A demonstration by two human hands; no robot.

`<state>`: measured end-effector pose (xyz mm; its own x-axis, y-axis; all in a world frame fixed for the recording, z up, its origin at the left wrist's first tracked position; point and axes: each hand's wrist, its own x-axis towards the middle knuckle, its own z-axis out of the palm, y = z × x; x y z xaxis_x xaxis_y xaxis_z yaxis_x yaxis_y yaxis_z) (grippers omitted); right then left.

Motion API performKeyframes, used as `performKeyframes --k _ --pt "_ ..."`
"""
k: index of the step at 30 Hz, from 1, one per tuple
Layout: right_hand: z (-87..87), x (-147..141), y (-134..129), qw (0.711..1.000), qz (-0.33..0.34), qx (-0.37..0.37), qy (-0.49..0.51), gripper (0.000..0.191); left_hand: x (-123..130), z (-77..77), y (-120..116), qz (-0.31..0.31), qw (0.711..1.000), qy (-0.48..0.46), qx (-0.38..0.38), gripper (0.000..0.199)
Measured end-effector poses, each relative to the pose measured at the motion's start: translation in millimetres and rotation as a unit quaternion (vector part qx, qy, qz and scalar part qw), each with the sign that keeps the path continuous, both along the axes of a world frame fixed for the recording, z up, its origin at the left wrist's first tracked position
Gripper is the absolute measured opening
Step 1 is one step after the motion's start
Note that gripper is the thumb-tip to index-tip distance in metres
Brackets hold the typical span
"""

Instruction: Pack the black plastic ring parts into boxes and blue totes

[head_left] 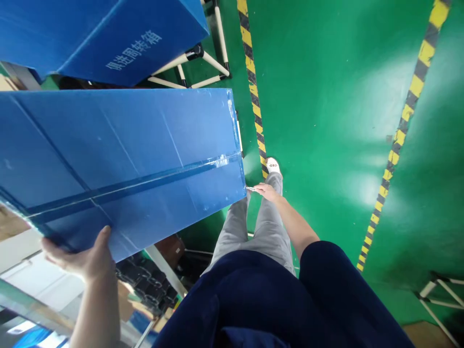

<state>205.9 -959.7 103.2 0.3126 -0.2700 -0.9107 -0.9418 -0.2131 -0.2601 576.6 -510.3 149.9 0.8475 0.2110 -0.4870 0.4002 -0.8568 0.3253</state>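
Left hand (85, 258) clamps the near edge of a flat, glossy blue corrugated-plastic panel (126, 159); right hand (266, 191) pinches its far corner.

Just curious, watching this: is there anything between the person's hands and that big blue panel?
Nothing visible. The left hand grips the blue panel at its near edge, and the right hand touches its far corner directly.

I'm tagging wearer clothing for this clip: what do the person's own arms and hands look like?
Both hands are bare: no gloves, rings or watch show on the left hand or right hand. The forearms are uncovered; a short dark navy sleeve ends above the right elbow.
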Motion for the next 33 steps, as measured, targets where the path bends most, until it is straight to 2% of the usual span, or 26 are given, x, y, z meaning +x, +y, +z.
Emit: performKeyframes --k 3,5,7,9,11,14,15,17,19,21,22,24,27,30,32,33 --pt "17.2 8.5 -16.2 0.997 -0.029 -0.069 0.023 0.031 -4.0 7.7 -11.3 0.005 0.999 -0.032 0.016 0.133" --pt "41.5 19.6 -34.1 0.988 -0.057 -0.14 0.027 0.044 -8.7 21.0 -17.5 -0.013 0.999 -0.04 0.025 0.128" --pt "73.3 32.7 -57.3 0.974 -0.078 -0.214 0.011 0.055 -15.4 38.0 -19.4 -0.019 0.999 -0.046 0.016 0.115" --pt "104.7 49.3 -84.9 0.961 -0.078 -0.265 -0.019 0.059 -23.6 55.4 -16.1 -0.026 0.998 -0.058 -0.027 0.094" --pt "129.5 75.8 -112.4 0.946 -0.092 -0.305 -0.054 0.055 -33.9 71.0 -9.2 -0.057 0.991 -0.066 -0.104 0.072" --pt "154.5 147.3 -132.6 0.924 -0.132 -0.329 -0.14 0.047 -56.9 89.1 -0.9 -0.129 0.962 -0.075 -0.228 0.054" --pt "161.5 179.2 -129.0 0.92 -0.127 -0.324 -0.178 0.046 -67.4 93.3 -0.6 -0.147 0.953 -0.079 -0.254 0.051" --pt "176.5 249.4 -102.8 0.918 -0.061 -0.303 -0.249 0.046 -92.8 99.0 -4.7 -0.14 0.947 -0.096 -0.272 0.05" --pt "193.3 318.4 -54.1 0.914 0.063 -0.269 -0.297 0.047 -122.8 101.8 -14.1 -0.067 0.958 -0.121 -0.253 0.052" --pt "210.9 376.5 9.5 0.892 0.233 -0.205 -0.328 0.044 -153.7 102.6 -26.3 0.034 0.961 -0.147 -0.232 0.052" --pt "219.1 399.4 43.8 0.868 0.323 -0.161 -0.342 0.04 -167.9 102.5 -32.7 0.074 0.955 -0.16 -0.237 0.05" --pt "231.4 430.9 112.0 0.785 0.496 -0.065 -0.366 0.031 -190.4 101.4 -44.8 0.128 0.934 -0.185 -0.279 0.05" --pt "235.2 445.2 199.4 0.598 0.714 0.049 -0.362 0.026 -206.8 97.8 -59.9 0.172 0.895 -0.22 -0.348 0.062" --pt "225.9 435.3 256.0 0.413 0.848 0.108 -0.314 0.03 -209.0 93.9 -70.5 0.194 0.872 -0.242 -0.379 0.078" --pt "220.3 426.2 277.0 0.321 0.896 0.124 -0.281 0.032 -208.9 92.0 -75.3 0.19 0.865 -0.251 -0.391 0.085" --pt "219.3 422.6 283.9 0.289 0.91 0.128 -0.268 0.033 -209.2 91.4 -76.8 0.186 0.864 -0.252 -0.393 0.087"
